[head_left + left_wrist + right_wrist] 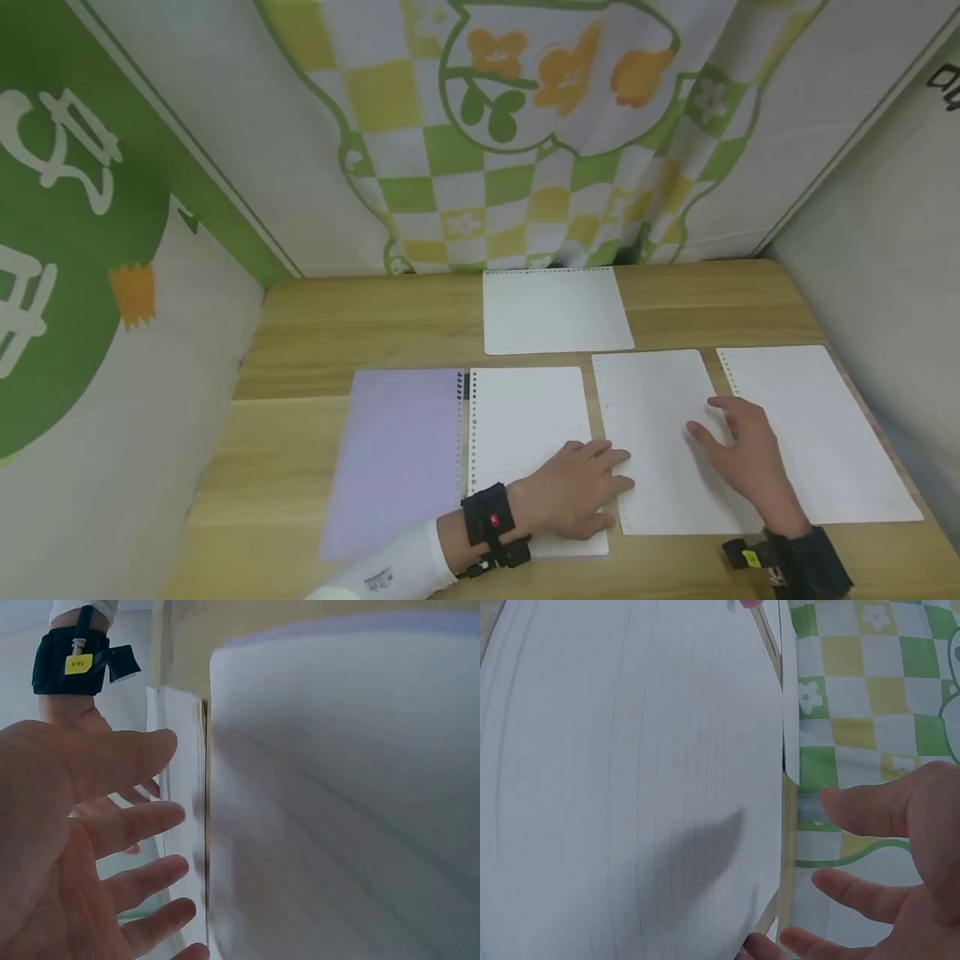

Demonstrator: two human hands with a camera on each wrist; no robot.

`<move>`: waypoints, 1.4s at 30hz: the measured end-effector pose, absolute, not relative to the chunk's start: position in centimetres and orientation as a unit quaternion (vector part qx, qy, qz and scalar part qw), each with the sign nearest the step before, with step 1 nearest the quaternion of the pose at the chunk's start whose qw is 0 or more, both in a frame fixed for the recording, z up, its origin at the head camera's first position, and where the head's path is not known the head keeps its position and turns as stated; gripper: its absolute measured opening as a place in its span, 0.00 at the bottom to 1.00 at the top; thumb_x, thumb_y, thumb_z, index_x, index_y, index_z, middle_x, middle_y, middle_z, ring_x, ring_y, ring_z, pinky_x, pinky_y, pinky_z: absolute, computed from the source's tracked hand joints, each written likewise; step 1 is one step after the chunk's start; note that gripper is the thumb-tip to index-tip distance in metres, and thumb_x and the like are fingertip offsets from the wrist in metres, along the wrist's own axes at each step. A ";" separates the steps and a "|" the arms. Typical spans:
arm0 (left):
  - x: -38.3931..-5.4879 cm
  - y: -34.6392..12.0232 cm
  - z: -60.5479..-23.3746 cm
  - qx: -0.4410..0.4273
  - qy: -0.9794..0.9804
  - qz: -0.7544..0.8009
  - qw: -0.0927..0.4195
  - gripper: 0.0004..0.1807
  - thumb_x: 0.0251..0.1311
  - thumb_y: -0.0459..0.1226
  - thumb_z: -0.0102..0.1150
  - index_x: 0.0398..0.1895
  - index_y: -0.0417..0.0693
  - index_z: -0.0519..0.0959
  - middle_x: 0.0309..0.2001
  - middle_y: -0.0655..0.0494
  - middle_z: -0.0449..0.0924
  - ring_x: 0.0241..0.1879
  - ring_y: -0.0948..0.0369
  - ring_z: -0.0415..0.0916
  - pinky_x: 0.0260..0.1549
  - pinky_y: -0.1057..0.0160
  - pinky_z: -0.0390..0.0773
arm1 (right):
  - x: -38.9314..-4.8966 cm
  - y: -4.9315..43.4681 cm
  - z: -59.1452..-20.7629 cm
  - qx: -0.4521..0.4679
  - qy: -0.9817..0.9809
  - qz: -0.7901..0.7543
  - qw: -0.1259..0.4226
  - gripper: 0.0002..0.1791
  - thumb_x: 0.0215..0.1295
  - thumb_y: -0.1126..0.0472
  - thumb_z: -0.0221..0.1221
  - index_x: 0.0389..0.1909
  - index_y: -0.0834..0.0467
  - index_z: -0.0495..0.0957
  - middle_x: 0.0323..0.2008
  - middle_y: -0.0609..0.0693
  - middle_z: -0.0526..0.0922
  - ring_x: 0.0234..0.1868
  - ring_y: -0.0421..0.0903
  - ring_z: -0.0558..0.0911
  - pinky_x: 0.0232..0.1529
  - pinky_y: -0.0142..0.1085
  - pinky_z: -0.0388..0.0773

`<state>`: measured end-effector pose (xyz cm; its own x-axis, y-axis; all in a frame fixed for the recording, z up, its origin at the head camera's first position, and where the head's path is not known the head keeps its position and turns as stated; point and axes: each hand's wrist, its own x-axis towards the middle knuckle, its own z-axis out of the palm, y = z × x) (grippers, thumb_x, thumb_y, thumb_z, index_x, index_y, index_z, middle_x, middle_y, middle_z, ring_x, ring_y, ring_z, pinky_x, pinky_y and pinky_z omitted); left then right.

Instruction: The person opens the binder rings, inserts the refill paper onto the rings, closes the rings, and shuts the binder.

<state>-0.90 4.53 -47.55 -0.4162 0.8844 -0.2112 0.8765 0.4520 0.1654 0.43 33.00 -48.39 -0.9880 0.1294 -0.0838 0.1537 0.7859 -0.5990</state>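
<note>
A spiral notebook lies open, with its lilac cover on the left and a white ruled page on the right. My left hand is over that page's right side, fingers spread, fingertips at the left edge of a punched loose sheet. Over the same sheet's right edge is my right hand, thumb and fingers apart with nothing between them. Beyond it, another punched sheet lies partly under the right hand in the head view. The right wrist view shows faint ruled lines and a hand's shadow on the paper.
Another punched sheet lies sideways at the back of the wooden table, against a green and yellow checked curtain. White walls rise at both sides. Black camera straps are on both wrists.
</note>
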 end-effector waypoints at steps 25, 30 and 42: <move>-0.3 4.3 -48.3 0.471 0.868 0.101 0.125 0.25 0.76 0.51 0.59 0.72 0.58 0.78 0.77 0.57 0.71 0.75 0.55 0.69 0.68 0.56 0.75 | 0.3 40.1 -49.5 0.158 0.883 -0.394 0.201 0.43 0.78 0.38 0.59 0.70 0.75 0.70 0.63 0.73 0.81 0.52 0.51 0.83 0.41 0.33 0.80; -1.2 3.5 -48.3 0.354 0.891 0.245 0.147 0.27 0.80 0.50 0.53 0.75 0.49 0.73 0.72 0.53 0.76 0.66 0.56 0.77 0.62 0.59 0.80 | 0.7 40.3 -49.5 0.171 0.858 -0.434 0.217 0.47 0.78 0.36 0.58 0.76 0.74 0.63 0.69 0.74 0.74 0.52 0.38 0.81 0.43 0.28 0.82; -3.8 0.5 -48.4 0.083 0.767 0.577 0.268 0.19 0.79 0.45 0.57 0.59 0.39 0.83 0.34 0.55 0.89 0.31 0.61 0.88 0.31 0.65 0.82 | 2.1 33.9 -48.9 0.188 0.784 -0.552 0.214 0.39 0.77 0.42 0.63 0.72 0.68 0.68 0.53 0.45 0.84 0.49 0.36 0.83 0.48 0.33 0.84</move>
<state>-3.78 0.51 -48.37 -0.8426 0.4372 -0.3144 -0.1812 0.3195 0.9301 2.10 33.93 -48.86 -0.8376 0.0590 -0.5431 0.5312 0.3200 -0.7845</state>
